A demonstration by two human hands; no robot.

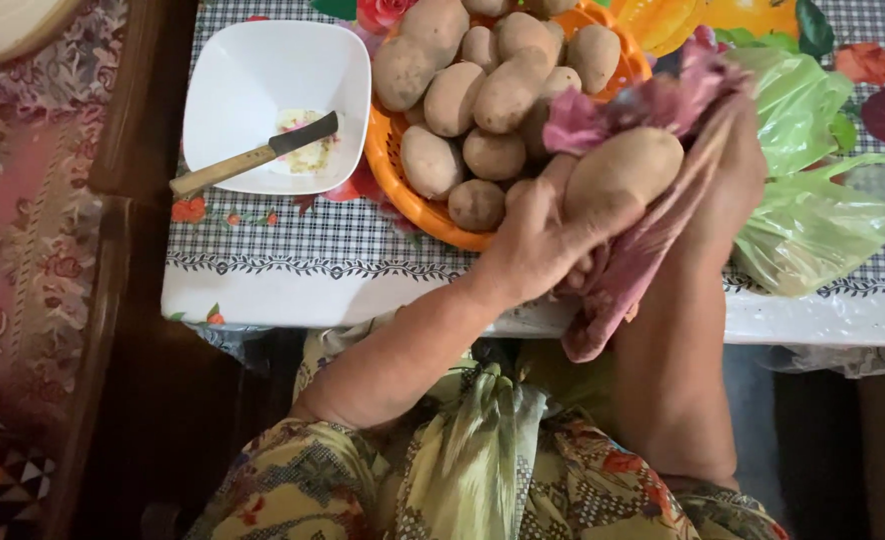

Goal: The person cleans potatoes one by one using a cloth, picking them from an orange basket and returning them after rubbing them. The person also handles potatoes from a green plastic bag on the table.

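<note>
- Centre right of the frame: the left hand cups a large tan oval potato, fingers closed under it so it cannot roll.
- The right hand grips a mauve cloth wrapped against the potato, apparently for wiping.
- Upper centre: an orange plastic basket keeps the other potatoes heaped together.
- Upper left: a wooden-handled knife rests across a white square bowl, within reach.

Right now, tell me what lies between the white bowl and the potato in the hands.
In the head view, the orange basket heaped with potatoes lies between the white bowl and the held potato, which the left hand and cloth-covered right hand grip.
</note>
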